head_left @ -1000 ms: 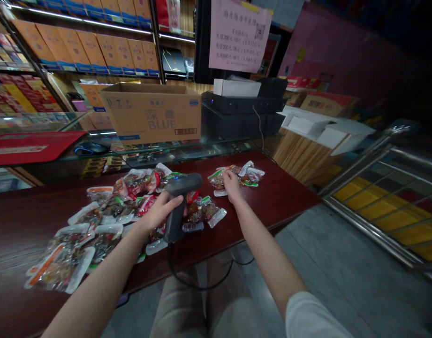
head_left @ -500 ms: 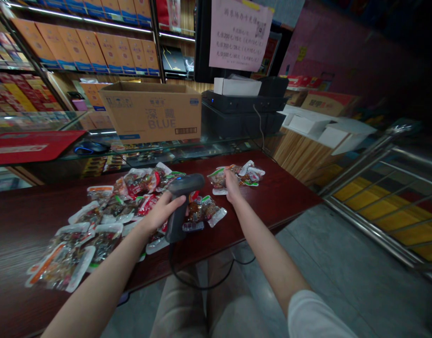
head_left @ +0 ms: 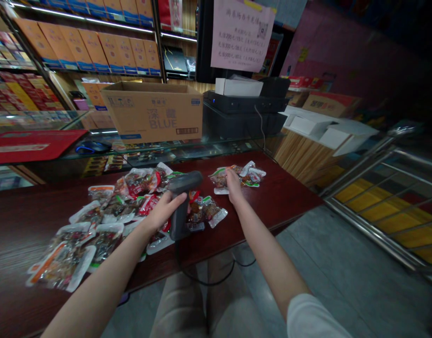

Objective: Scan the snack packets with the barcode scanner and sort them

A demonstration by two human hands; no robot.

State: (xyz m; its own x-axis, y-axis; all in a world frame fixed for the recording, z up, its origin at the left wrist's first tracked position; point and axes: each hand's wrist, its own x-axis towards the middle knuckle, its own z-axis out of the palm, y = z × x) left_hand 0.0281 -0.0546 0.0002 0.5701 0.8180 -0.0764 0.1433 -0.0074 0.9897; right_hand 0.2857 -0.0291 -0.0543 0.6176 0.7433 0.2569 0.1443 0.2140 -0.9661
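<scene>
My left hand (head_left: pixel 163 210) is wrapped round the handle of a dark barcode scanner (head_left: pixel 181 218), whose head points right; a black cord (head_left: pixel 216 283) hangs from its base. Beneath and to the left of it spreads a pile of clear snack packets (head_left: pixel 126 206) with brown contents and red, white, orange or green edges. My right hand (head_left: pixel 234 185) is closed on a snack packet (head_left: pixel 220 180) at the right, low over the dark red table. Touching or close beside it lie other packets (head_left: pixel 253 174). The fingertips of that hand are partly hidden.
Behind the dark red table (head_left: pixel 279 202) runs a glass counter with an open cardboard box (head_left: pixel 155 117), a mouse (head_left: pixel 92 147), a red mat (head_left: pixel 36 144) and a black machine (head_left: pixel 246 110). A metal railing (head_left: pixel 391 206) stands at the right. Boxed goods (head_left: pixel 96 49) fill the shelves.
The scanner's head is slightly blurred and its handle has shifted a little to the right. My right hand stays on the packet, almost unmoved.
</scene>
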